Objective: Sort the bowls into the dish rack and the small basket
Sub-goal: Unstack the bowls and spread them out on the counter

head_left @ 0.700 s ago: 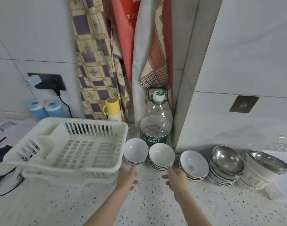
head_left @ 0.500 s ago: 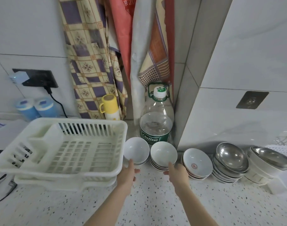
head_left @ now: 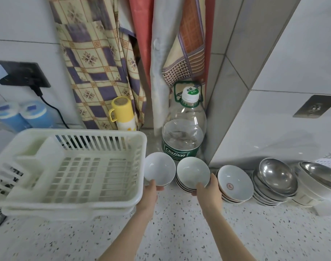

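Your left hand pinches the small white ceramic bowl at its rim, right hand grips the top white ceramic bowl of the stack; glazed, prob. slippery & breakable — keep thumbs over rims.

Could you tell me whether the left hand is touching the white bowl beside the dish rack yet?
Touching. The head view shows the left hand with its thumb laid over the near rim of the white bowl.

arms: we see both of ours bare from the bottom edge to the wrists, no sleeves in view | left hand: bare, without glove, ring or watch | right hand: bare, likewise unadorned | nails: too blurred to tell
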`<action>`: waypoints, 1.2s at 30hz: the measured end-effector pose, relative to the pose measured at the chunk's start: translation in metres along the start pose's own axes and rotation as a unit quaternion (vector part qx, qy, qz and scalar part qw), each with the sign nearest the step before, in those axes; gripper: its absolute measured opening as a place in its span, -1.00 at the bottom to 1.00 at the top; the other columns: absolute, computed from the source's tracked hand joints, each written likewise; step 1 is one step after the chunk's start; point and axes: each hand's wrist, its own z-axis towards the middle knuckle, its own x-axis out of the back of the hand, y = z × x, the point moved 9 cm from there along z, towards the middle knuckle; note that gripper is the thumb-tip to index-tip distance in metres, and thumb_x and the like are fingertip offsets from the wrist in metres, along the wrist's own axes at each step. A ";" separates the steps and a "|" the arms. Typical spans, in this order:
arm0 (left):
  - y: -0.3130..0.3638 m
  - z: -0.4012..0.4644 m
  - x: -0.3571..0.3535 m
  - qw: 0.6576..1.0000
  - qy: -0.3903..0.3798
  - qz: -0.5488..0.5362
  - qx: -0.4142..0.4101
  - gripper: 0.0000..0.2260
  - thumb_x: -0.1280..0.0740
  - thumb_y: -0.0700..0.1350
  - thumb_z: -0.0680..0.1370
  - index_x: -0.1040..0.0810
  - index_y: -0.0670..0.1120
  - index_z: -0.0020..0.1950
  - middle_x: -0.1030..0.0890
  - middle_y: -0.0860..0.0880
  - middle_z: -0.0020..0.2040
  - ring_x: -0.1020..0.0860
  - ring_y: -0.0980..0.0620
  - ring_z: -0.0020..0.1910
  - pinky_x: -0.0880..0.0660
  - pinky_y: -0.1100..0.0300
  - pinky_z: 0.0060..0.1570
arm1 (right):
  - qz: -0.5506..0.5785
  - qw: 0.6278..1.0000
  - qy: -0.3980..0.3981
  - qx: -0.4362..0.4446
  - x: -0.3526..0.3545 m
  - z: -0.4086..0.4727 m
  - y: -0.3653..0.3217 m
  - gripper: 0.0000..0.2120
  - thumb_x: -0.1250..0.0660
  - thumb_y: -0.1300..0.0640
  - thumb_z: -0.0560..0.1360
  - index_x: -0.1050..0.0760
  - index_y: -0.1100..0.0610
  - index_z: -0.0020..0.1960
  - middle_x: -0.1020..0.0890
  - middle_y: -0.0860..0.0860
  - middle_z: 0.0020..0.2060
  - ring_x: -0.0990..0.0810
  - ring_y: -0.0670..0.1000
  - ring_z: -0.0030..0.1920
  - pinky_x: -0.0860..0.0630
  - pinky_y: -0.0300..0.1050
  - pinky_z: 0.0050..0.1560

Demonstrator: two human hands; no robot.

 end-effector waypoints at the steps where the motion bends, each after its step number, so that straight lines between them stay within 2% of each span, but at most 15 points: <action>1: 0.001 0.000 -0.001 1.000 0.002 -0.001 -0.006 -0.74 -0.24 -0.20 0.60 -0.54 -0.06 -0.28 -0.67 -0.09 -0.36 -0.22 0.15 -0.63 -0.24 0.26 -0.51 | 0.011 1.000 0.002 0.000 0.000 0.001 -0.001 -0.49 -0.17 0.23 0.44 -0.32 -0.07 0.36 -0.63 -0.09 -0.09 -0.67 -0.08 -0.36 -0.54 -0.03 -0.20; 5: 0.003 -0.001 -0.004 1.000 0.001 -0.005 -0.021 -0.74 -0.22 -0.23 0.59 -0.51 -0.12 -0.30 -0.64 0.00 -0.47 -0.32 0.16 -0.63 -0.31 0.24 -0.47 | 0.052 0.999 0.008 -0.010 0.002 0.003 -0.004 -0.46 -0.13 0.32 0.42 -0.36 -0.07 0.33 -0.56 -0.12 -0.05 -0.67 -0.01 -0.41 -0.58 0.07 -0.14; 8: 0.000 -0.002 -0.007 1.000 -0.014 -0.026 -0.001 -0.74 -0.20 -0.24 0.60 -0.51 -0.17 -0.28 -0.62 -0.01 -0.48 -0.39 0.18 -0.64 -0.39 0.26 -0.44 | 0.100 0.995 -0.007 -0.004 0.002 0.005 -0.011 -0.47 -0.08 0.37 0.43 -0.37 -0.03 0.31 -0.54 0.00 0.09 -0.62 -0.03 -0.51 -0.44 -0.12 -0.40; 10: -0.001 -0.002 -0.008 0.999 -0.024 -0.028 -0.001 -0.75 -0.19 -0.24 0.62 -0.51 -0.19 -0.24 -0.62 -0.03 -0.46 -0.42 0.18 -0.64 -0.38 0.34 -0.52 | 0.116 0.993 -0.012 0.004 0.005 0.003 -0.016 -0.50 -0.07 0.40 0.44 -0.38 -0.03 0.26 -0.53 0.01 0.09 -0.61 -0.03 -0.51 -0.38 -0.21 -0.52; 12: 0.000 -0.003 -0.008 0.999 -0.034 -0.033 -0.012 -0.76 -0.17 -0.24 0.63 -0.51 -0.21 -0.21 -0.62 -0.06 -0.44 -0.43 0.17 -0.63 -0.36 0.37 -0.57 | 0.132 0.991 -0.008 0.015 0.011 0.000 -0.021 -0.48 -0.07 0.42 0.43 -0.37 -0.06 0.24 -0.51 -0.01 0.07 -0.65 0.07 -0.34 -0.44 -0.22 -0.49; 14: 0.002 -0.006 -0.009 0.997 -0.049 -0.045 -0.028 -0.77 -0.17 -0.24 0.65 -0.51 -0.21 -0.17 -0.62 -0.07 -0.44 -0.45 0.15 -0.61 -0.39 0.35 -0.55 | 0.158 0.987 -0.003 0.023 0.016 -0.004 -0.024 -0.45 -0.07 0.43 0.43 -0.39 -0.13 0.19 -0.52 -0.06 0.04 -0.64 0.23 -0.10 -0.51 -0.13 -0.36; 15: 0.003 -0.008 -0.010 0.996 -0.058 -0.053 -0.038 -0.78 -0.17 -0.24 0.65 -0.51 -0.18 -0.16 -0.62 -0.06 -0.45 -0.46 0.14 -0.59 -0.41 0.32 -0.54 | 0.170 0.985 0.000 0.026 0.019 -0.006 -0.025 -0.45 -0.07 0.42 0.43 -0.39 -0.19 0.14 -0.52 -0.07 0.03 -0.63 0.25 -0.07 -0.52 -0.10 -0.32; 16: 0.005 -0.011 -0.012 0.995 -0.066 -0.062 -0.048 -0.79 -0.18 -0.24 0.65 -0.50 -0.12 -0.15 -0.63 -0.05 -0.45 -0.47 0.13 -0.57 -0.42 0.30 -0.52 | 0.179 0.984 0.003 0.027 0.023 -0.007 -0.026 -0.44 -0.07 0.41 0.43 -0.38 -0.22 0.13 -0.53 -0.06 0.02 -0.64 0.21 -0.14 -0.52 -0.08 -0.30; 19: 0.011 -0.019 -0.017 0.988 -0.089 -0.092 -0.082 -0.79 -0.18 -0.25 0.65 -0.48 0.07 0.00 -0.63 -0.07 -0.43 -0.49 0.09 -0.53 -0.45 0.26 -0.51 | 0.210 0.977 0.010 0.030 0.033 -0.013 -0.025 -0.42 -0.08 0.39 0.46 -0.33 -0.18 0.29 -0.58 0.00 -0.03 -0.59 -0.02 -0.42 -0.53 -0.06 -0.30; 21: 0.017 -0.024 -0.021 0.983 -0.109 -0.100 -0.107 -0.65 -0.17 -0.26 0.64 -0.41 0.20 0.23 -0.62 -0.10 -0.40 -0.51 0.06 -0.50 -0.47 0.24 -0.49 | 0.224 0.973 0.012 0.042 0.040 -0.019 -0.025 -0.41 -0.09 0.38 0.47 -0.31 -0.16 0.35 -0.60 0.03 -0.04 -0.56 -0.09 -0.47 -0.52 -0.19 -0.40; 23: 0.021 -0.031 -0.023 0.978 -0.127 -0.100 -0.129 -0.51 -0.18 -0.27 0.64 -0.29 0.30 0.36 -0.63 -0.12 -0.38 -0.52 0.02 -0.48 -0.48 0.22 -0.47 | 0.229 0.972 0.015 0.053 0.046 -0.027 -0.023 -0.39 -0.11 0.38 0.48 -0.31 -0.16 0.38 -0.62 0.04 -0.11 -0.57 -0.11 -0.45 -0.48 -0.22 -0.41; 26: 0.019 -0.043 -0.022 0.975 -0.147 -0.093 -0.141 -0.49 -0.19 -0.26 0.64 -0.29 0.36 0.33 -0.64 -0.13 -0.36 -0.53 0.01 -0.45 -0.50 0.21 -0.44 | 0.237 0.970 0.025 0.051 0.055 -0.040 -0.013 -0.38 -0.13 0.37 0.48 -0.31 -0.19 0.39 -0.64 0.03 -0.30 -0.57 -0.12 -0.44 -0.42 -0.17 -0.37; 30: 0.005 -0.063 -0.013 0.974 -0.157 -0.086 -0.139 -0.50 -0.20 -0.24 0.65 -0.28 0.37 0.35 -0.63 -0.13 -0.36 -0.53 0.02 -0.46 -0.49 0.21 -0.44 | 0.245 0.968 0.016 0.059 0.063 -0.061 0.005 -0.39 -0.13 0.39 0.50 -0.32 -0.17 0.38 -0.60 0.25 -0.06 -0.55 -0.07 -0.42 -0.39 -0.22 -0.41; 32: -0.007 -0.075 -0.005 0.975 -0.161 -0.077 -0.131 -0.49 -0.21 -0.23 0.65 -0.30 0.42 0.30 -0.64 -0.14 -0.35 -0.54 0.00 -0.46 -0.51 0.19 -0.43 | 0.246 0.967 0.015 0.058 0.066 -0.071 0.019 -0.41 -0.14 0.39 0.51 -0.33 -0.18 0.35 -0.58 0.29 0.01 -0.55 -0.05 -0.41 -0.41 -0.25 -0.44; 36: -0.040 -0.092 0.012 0.982 -0.154 -0.046 -0.100 -0.47 -0.20 -0.24 0.65 -0.30 0.47 0.20 -0.64 -0.19 -0.36 -0.54 -0.01 -0.46 -0.52 0.19 -0.42 | 0.234 0.971 0.006 0.046 0.063 -0.087 0.050 -0.42 -0.15 0.39 0.52 -0.35 -0.28 0.23 -0.58 0.25 -0.03 -0.55 -0.08 -0.43 -0.43 -0.29 -0.47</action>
